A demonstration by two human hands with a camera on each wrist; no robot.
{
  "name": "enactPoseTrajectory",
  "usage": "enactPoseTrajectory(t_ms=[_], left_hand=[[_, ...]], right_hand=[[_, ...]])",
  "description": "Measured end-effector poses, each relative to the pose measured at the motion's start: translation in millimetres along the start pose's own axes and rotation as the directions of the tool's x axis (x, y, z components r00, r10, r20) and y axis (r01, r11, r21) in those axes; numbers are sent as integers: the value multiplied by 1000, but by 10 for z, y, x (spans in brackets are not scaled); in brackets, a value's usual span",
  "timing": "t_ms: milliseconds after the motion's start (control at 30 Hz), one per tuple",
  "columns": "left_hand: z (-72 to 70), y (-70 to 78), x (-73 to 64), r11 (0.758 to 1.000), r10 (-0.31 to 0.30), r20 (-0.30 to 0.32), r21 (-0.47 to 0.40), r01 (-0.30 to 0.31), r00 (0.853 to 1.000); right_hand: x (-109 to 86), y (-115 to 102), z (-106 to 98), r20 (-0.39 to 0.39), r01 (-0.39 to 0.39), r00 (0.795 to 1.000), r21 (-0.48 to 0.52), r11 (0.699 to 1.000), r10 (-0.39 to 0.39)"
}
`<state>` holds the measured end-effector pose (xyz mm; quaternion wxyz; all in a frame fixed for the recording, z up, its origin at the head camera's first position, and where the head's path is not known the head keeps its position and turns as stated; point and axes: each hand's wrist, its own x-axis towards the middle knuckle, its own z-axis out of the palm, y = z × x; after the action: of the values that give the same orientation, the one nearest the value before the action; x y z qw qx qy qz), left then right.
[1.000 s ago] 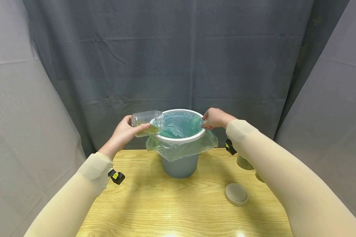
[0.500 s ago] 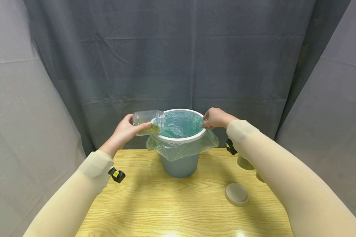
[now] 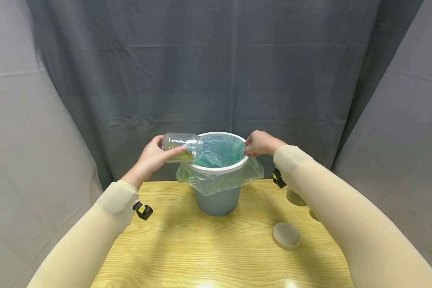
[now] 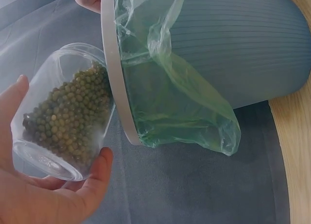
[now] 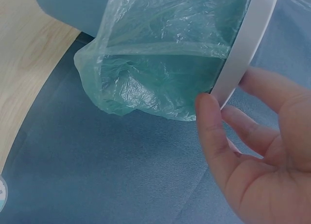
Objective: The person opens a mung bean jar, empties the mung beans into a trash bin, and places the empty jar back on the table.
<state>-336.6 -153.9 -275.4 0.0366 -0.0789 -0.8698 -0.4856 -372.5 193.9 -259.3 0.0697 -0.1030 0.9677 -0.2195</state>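
My left hand [image 3: 151, 158] grips a clear plastic jar [image 3: 178, 140] that lies nearly on its side. Small green beans [image 4: 68, 122], which look like mung beans, rest along the jar's lower side. Its open mouth overlaps the left edge of a grey trash bin [image 3: 217, 205]. Over the bin's white rim [image 3: 219, 171] a thin green bag [image 3: 212, 184] is folded, its skirt hanging outside. On the opposite side my right hand [image 3: 263, 143] pinches that rim, thumb outside, as the right wrist view shows; other fingertips are behind it.
A round beige lid [image 3: 286, 236] lies on the wooden table [image 3: 201, 248], front right. Two greenish containers, one [image 3: 295, 197] behind the other [image 3: 313, 215], are partly hidden by my right sleeve. Grey curtains [image 3: 158, 80] enclose the back and sides.
The jar and my left hand have edged a little to the right, bringing the mouth slightly farther over the rim. My right hand keeps its place on the bin.
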Motion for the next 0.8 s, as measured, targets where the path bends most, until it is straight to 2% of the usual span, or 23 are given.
enactPoseTrajectory(t_ms=[800], left_hand=[[10,17,11,1000,-5,-18,-6,5,1000]], right_hand=[[15,16,6,8,7,1000,-2,1000,-7]])
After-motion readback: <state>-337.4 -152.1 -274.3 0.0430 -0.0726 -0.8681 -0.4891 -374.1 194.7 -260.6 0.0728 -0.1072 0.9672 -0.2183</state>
